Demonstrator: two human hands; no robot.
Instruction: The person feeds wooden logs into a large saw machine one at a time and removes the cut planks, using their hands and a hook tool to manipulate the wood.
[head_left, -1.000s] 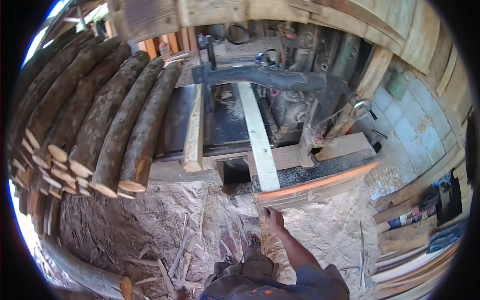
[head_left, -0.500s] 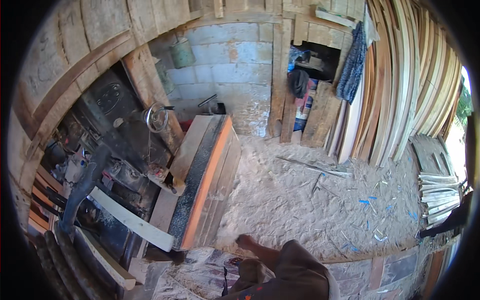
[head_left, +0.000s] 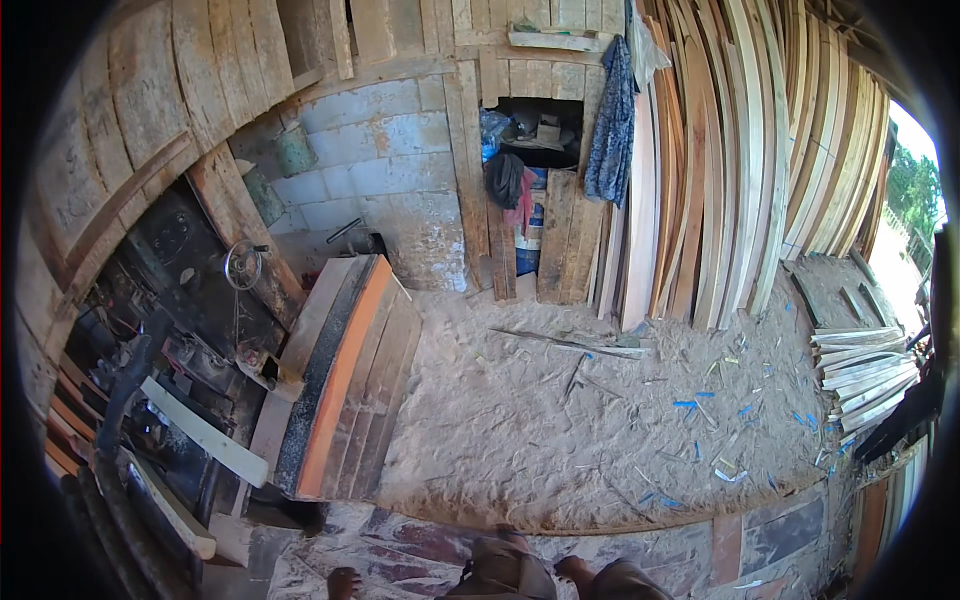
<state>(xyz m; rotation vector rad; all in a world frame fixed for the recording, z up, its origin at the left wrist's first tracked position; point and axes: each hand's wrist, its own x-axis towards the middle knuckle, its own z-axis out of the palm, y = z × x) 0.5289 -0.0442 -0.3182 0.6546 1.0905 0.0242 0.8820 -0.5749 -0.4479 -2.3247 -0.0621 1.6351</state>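
Observation:
My left hand shows at the lower edge, small and dark, above the dusty walkway of boards. My right hand hangs by my grey-brown clothing, apart from any board or machine. Nothing shows in either hand, but the fingers are too small and dark to read. Left of me stands a sawing machine with a handwheel and a wooden table edged by an orange strip. A pale curved board lies across its near side.
Tall planks lean along the back right wall. Sawdust with blue scraps and loose sticks covers the ground. A stack of short boards lies at the right. Dark logs are at the lower left. A patterned cloth hangs by a wall opening.
The view has turned right, so the machine and table sit further left. My right hand has drawn back from near the table toward my body. My left hand has come into view.

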